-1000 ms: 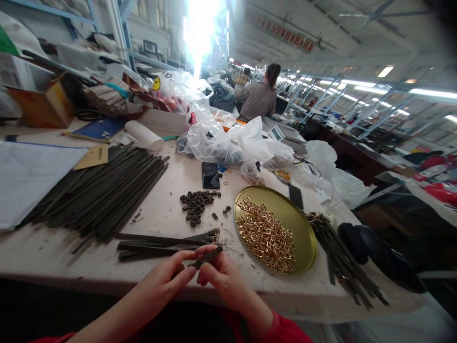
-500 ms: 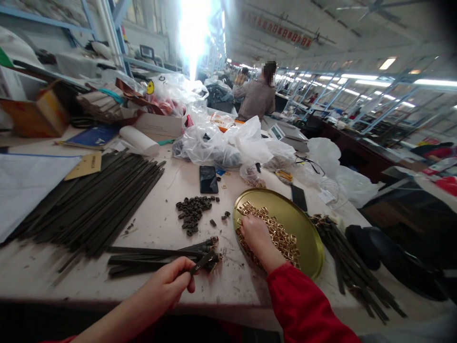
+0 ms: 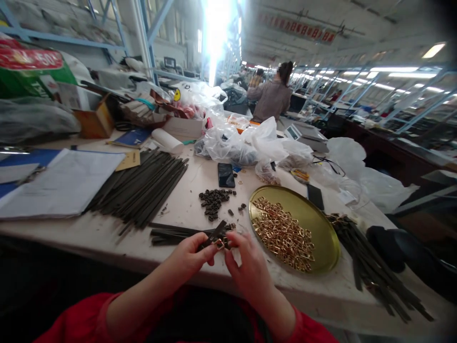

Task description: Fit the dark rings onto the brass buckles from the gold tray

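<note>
My left hand (image 3: 191,257) pinches the end of a dark strap (image 3: 215,233) just above the table's near edge. My right hand (image 3: 246,259) meets it from the right, its fingers closed on a small gold buckle (image 3: 219,244) at the strap's tip. A few more dark straps (image 3: 171,233) lie flat right behind my hands. To the right is a round gold tray (image 3: 317,224) heaped with gold buckles (image 3: 283,233). A small pile of dark loops (image 3: 213,202) sits beyond the straps.
A big bundle of dark straps (image 3: 143,188) lies at the left beside papers (image 3: 60,183). Finished straps (image 3: 371,262) lie at the right edge. A phone (image 3: 225,175), plastic bags (image 3: 250,143) and boxes crowd the far side. A person (image 3: 271,95) sits further back.
My right hand has come back from the gold tray to the strap end, now holding a buckle. The view has shifted left and down.
</note>
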`<state>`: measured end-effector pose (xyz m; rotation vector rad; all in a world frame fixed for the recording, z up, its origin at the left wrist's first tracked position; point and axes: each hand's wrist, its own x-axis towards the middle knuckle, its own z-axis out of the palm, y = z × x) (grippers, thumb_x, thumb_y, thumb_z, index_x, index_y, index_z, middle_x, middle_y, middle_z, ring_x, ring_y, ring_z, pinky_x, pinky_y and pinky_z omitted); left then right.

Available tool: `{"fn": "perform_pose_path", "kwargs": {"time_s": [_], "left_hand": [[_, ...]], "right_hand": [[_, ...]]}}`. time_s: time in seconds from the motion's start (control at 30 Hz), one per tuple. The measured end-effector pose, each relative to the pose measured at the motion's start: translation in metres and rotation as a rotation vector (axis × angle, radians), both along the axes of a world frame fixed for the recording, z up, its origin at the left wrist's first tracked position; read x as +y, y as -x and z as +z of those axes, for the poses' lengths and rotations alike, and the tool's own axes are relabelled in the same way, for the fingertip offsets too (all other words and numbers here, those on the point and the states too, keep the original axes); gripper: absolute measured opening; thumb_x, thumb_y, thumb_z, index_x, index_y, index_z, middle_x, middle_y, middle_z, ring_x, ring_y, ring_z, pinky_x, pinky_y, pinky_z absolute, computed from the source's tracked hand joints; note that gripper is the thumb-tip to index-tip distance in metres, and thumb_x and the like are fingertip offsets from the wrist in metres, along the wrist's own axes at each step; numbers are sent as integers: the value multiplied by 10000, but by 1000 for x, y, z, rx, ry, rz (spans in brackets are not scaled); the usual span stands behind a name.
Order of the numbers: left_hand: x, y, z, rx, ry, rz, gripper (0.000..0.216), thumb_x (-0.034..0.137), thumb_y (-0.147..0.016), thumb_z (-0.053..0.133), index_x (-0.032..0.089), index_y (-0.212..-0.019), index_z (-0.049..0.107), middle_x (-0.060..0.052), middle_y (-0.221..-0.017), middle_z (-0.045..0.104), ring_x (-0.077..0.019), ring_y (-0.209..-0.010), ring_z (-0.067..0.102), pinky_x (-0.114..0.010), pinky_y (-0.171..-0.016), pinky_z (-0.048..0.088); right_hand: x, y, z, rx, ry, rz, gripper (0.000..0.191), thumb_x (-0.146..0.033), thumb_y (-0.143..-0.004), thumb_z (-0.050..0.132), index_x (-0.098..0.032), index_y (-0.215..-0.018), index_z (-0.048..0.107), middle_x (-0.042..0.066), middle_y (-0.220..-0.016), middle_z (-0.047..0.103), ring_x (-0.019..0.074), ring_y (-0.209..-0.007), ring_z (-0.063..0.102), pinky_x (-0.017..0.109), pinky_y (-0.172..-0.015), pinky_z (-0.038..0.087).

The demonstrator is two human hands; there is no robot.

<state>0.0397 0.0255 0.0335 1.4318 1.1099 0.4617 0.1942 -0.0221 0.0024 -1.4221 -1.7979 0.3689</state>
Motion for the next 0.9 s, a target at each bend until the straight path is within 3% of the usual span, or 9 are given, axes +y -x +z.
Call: {"fn": "perform_pose_path", "kwargs": {"time_s": [0.13, 0.23, 0.4, 0.67, 0.9], "left_hand": [[-6, 10, -1, 11, -106, -5, 313, 441, -770, 487, 161, -633, 511, 43, -583, 490, -102, -553, 419, -207, -533, 338], [-10, 14, -5, 16, -144, -29, 251, 376, -778, 493, 156, -663, 533, 25, -638, 546, -123, -617, 486, -219, -601, 379], [-12, 16, -11, -62, -113, 10, 227, 357, -790, 480, 156, -705, 542, -2, -691, 600, -146, -684, 539, -232, -653, 414], [-10, 12, -5, -78, 36, 116, 242, 392, -748, 521, 167, -665, 490, 62, -560, 494, -80, -485, 385, -198, -470, 294], [-10, 13, -10, -105, 104, 111, 282, 437, -747, 511, 163, -690, 478, 77, -517, 437, -66, -444, 314, -186, -421, 231]], "right_hand": [[2, 21, -3, 726, 387, 8, 182, -322, -794, 537, -196, -923, 516, 5, -735, 578, 131, -613, 545, 264, -572, 453], [4, 33, -3, 954, 464, 38, 215, -377, -718, 628, -194, -752, 519, -38, -596, 540, 108, -529, 509, 242, -524, 414], [6, 35, -5, 1060, 558, 41, 269, -410, -697, 658, -178, -672, 523, -41, -547, 536, 92, -504, 470, 231, -510, 366], [3, 37, -14, 1277, 694, 40, 255, -345, -660, 716, -171, -767, 563, -20, -620, 585, 102, -563, 504, 230, -557, 373], [3, 38, -15, 1382, 713, 51, 209, -286, -657, 710, -180, -759, 563, -29, -617, 582, 87, -545, 488, 210, -529, 341]]}}
